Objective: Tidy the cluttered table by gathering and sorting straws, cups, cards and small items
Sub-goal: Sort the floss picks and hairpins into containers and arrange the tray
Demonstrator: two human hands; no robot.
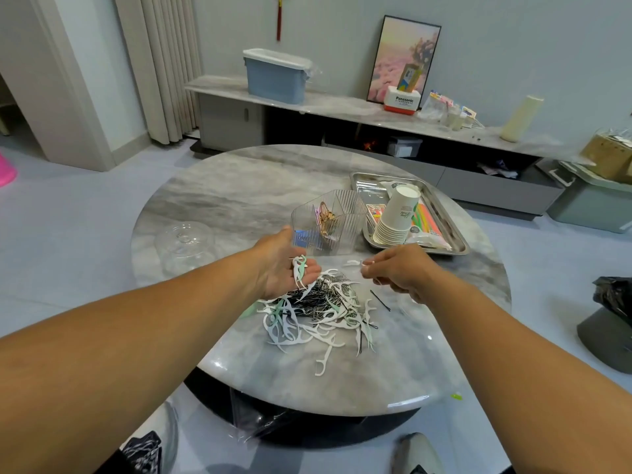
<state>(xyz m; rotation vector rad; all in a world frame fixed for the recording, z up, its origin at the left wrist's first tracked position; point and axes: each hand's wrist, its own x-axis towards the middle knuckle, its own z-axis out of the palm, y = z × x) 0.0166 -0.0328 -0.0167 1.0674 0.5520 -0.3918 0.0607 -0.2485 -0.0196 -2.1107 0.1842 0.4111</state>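
Round grey marble table (239, 200) in a pale-floored room, low marble-topped cabinet (342, 104) along the far wall.

Pile (318, 309) at table centre-front: white and mint floss picks tangled with black hairpins. Picks thin, curved, forked at one end; mostly white, a few pale green. Dark pins bunched at the pile's middle, some lying loose at its right edge. One white pick (323, 360) apart at the near side.

Left hand (290, 268) palm up, just above the pile's far-left edge, fingers loosely cupped round several white and mint picks (300, 268) resting in the palm.

Right hand (400, 268) knuckles up, right of the pile, fingertips pinching what appears to be one white pick (355, 263); the grip itself small and partly hidden.

Clear ribbed organizer (330, 220) just beyond the left hand, divided into compartments; gold clips in one, dark pins in the nearest.

Steel tray (458, 241) touching or just beside the organizer's right: stack of white paper cups (396, 213) lying tilted, bright straws (425, 217) and cards (374, 210) under and beside it.

Clear domed lid (186, 241) on the table, well left.
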